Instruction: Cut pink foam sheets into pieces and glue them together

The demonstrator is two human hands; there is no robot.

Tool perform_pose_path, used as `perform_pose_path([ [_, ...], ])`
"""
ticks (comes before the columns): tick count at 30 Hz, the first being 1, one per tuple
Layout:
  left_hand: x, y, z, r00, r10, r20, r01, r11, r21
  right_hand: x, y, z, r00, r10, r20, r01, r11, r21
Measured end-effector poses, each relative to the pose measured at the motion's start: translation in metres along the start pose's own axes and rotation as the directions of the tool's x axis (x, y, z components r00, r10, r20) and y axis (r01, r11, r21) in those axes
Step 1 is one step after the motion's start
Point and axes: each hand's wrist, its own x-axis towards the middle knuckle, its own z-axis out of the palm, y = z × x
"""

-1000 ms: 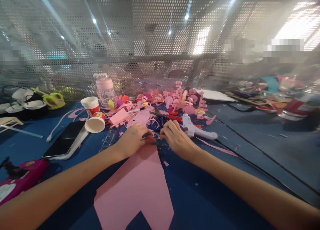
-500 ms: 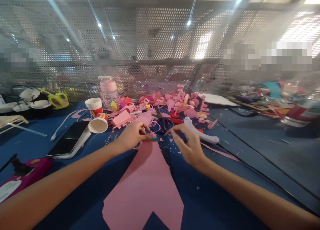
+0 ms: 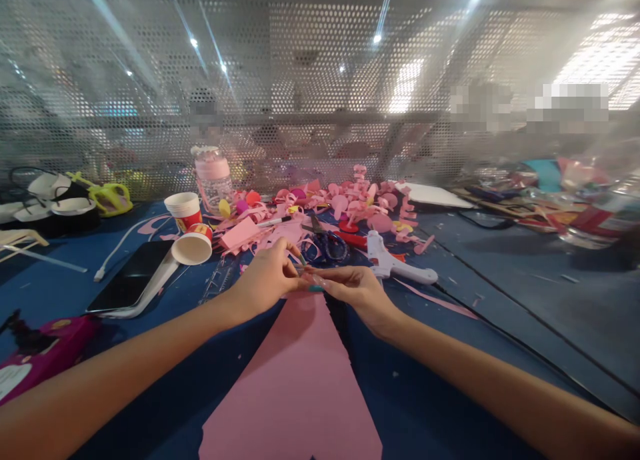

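A large pink paper cutout [image 3: 295, 387] lies toward me, wide at the near end and narrow at the far end. At that narrow end my left hand [image 3: 267, 277] pinches the paper between thumb and fingers. My right hand [image 3: 357, 290] meets it there, its fingertips closed on the same tip. The small fold or piece between the fingertips is mostly hidden by them. Just beyond the hands lie blue-handled scissors [image 3: 333, 245]. A white glue gun [image 3: 397, 263] rests right of my right hand, its black cord running off to the right.
A heap of pink paper scraps [image 3: 345, 207] spreads behind the hands. On the left are a phone [image 3: 131, 277], paper cups [image 3: 193, 245], a clear bottle [image 3: 214, 177] and a purple power strip [image 3: 55, 347]. A perforated metal screen [image 3: 320, 93] stands at the back.
My right hand has moved left and closed on the paper tip beside my left hand. The cutout has shifted slightly nearer to me.
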Motion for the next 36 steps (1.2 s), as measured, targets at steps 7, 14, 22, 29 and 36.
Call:
perform_pose_path([
  [7,-0.002,0.001,0.001,0.999,-0.039,-0.013,0.039,0.999,0.013,-0.001,0.000,0.003,0.999,-0.030,-0.034,0.031,1.000,0.006],
  [14,-0.002,-0.001,0.003,0.998,-0.050,-0.040,0.051,0.998,0.023,-0.001,0.002,0.005,0.996,-0.015,-0.084,0.017,1.000,0.021],
  [22,0.000,-0.007,0.005,0.995,-0.097,-0.005,0.096,0.993,-0.071,-0.003,0.001,0.006,0.998,-0.025,-0.060,0.026,1.000,0.014],
  [29,0.001,-0.010,0.006,0.996,-0.085,-0.002,0.084,0.989,-0.119,-0.003,-0.003,0.010,0.997,-0.021,-0.071,0.024,0.999,0.041],
  [36,0.001,-0.010,0.007,0.995,-0.100,0.017,0.101,0.982,-0.162,-0.003,-0.003,0.010,0.997,-0.022,-0.069,0.027,0.997,0.077],
])
